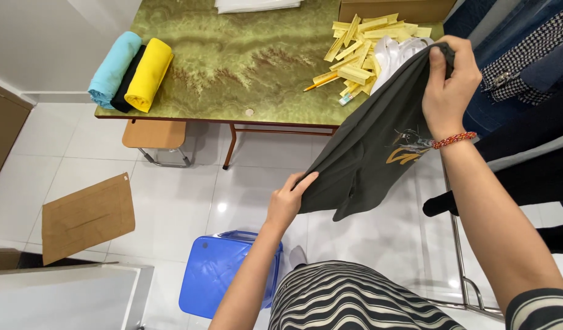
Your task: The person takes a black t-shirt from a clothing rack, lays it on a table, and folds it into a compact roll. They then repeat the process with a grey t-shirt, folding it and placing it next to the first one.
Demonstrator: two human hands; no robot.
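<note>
Your right hand (pixel 449 82) pinches the dark shirt (pixel 370 153) high at one edge while your left hand (pixel 289 201) grips its low corner, so it hangs stretched in the air, near the right end of the counter (pixel 245 61).

Your left hand (pixel 289 198) is in the lower middle of the frame, arm stretched up from the bottom edge, fingers pinched closed. Your right hand (pixel 448 85) is raised in the upper right, fist closed, forearm running down to the lower right corner.
</note>
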